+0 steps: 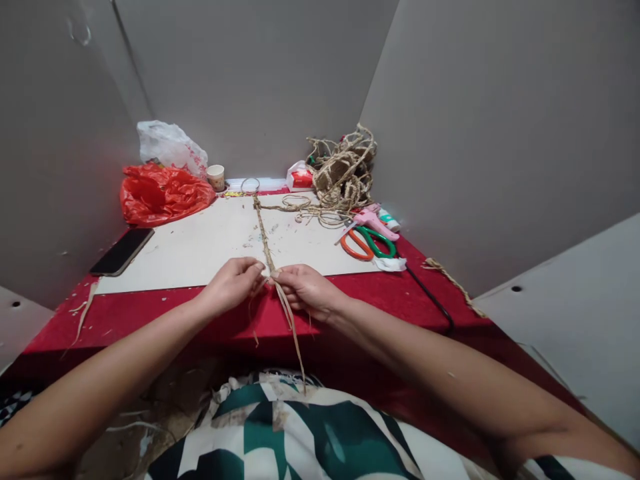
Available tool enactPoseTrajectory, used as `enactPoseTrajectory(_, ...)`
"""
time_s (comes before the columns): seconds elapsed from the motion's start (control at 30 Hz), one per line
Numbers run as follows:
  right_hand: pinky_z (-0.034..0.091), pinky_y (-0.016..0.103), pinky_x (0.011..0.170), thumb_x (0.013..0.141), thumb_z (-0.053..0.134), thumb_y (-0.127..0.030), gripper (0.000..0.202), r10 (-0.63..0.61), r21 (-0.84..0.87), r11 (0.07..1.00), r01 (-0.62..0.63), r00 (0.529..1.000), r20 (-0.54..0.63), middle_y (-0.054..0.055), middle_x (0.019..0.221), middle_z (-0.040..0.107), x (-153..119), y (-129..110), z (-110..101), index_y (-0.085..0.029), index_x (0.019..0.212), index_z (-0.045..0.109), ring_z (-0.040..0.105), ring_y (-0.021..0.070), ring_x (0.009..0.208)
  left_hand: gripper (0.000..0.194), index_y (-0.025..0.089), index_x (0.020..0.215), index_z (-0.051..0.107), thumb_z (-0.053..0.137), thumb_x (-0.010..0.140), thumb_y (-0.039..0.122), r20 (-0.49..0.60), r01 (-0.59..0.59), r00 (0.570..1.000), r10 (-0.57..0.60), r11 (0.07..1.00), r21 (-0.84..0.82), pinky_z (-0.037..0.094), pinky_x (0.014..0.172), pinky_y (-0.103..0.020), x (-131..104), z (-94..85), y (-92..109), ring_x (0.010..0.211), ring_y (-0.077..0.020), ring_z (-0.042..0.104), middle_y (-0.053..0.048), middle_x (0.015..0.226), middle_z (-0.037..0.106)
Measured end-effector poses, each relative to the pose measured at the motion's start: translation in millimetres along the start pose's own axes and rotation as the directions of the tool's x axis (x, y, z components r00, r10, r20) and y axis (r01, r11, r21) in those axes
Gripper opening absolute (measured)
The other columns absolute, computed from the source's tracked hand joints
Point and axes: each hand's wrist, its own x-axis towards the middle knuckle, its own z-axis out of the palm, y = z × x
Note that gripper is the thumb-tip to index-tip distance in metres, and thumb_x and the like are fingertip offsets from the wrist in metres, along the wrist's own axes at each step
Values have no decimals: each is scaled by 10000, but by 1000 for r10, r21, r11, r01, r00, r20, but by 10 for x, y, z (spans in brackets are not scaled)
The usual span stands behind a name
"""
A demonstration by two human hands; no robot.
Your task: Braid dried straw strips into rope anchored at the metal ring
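A thin cord of twisted straw-coloured fibre runs down the middle of the white board toward me. My right hand pinches its near end between thumb and fingers. Loose flat strands hang from that point over the table's front edge to my lap. Just left of the cord, my left hand is closed in a pinch, with a thin fibre strand at its fingertips. The fingertips of both hands are close together, and exactly how the strand passes between them is too small to tell.
The white board lies on a red cloth. A phone and red plastic bag are left, a paper cup behind. At right are a rope heap, scissors and a pink glue gun. Grey panels enclose the table.
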Motion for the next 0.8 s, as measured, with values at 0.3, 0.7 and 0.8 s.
enactPoseTrajectory(0.3, 89, 195, 358, 805, 499, -287, 159, -48, -205, 978, 42, 999, -24, -106, 442, 273, 30, 4, 80, -149, 729, 524, 155, 31, 345, 319, 149, 594, 546, 585, 783, 403, 183, 187, 973, -139, 943, -276, 78, 365, -214, 108, 50, -97, 350, -32, 134, 88, 413, 257)
enactPoseTrajectory(0.7, 296, 218, 537, 843, 440, -281, 235, -342, -531, 790, 307, 939, 34, -37, 562, 417, 129, 59, 44, -136, 672, 512, 340, 73, 527, 286, 120, 673, 658, 720, 648, 397, -11, 132, 988, -152, 892, -432, 100, 368, -214, 128, 133, -193, 351, -19, 238, 25, 504, 524)
enactPoseTrajectory(0.8, 240, 216, 474, 854, 429, -293, 244, -287, -508, 824, 252, 958, 8, -61, 503, 342, 135, 52, 57, -142, 687, 524, 273, 66, 455, 279, 117, 622, 646, 717, 673, 382, -65, 61, 993, -101, 894, -445, 169, 376, -196, 142, 152, -216, 374, -22, 295, 16, 505, 544)
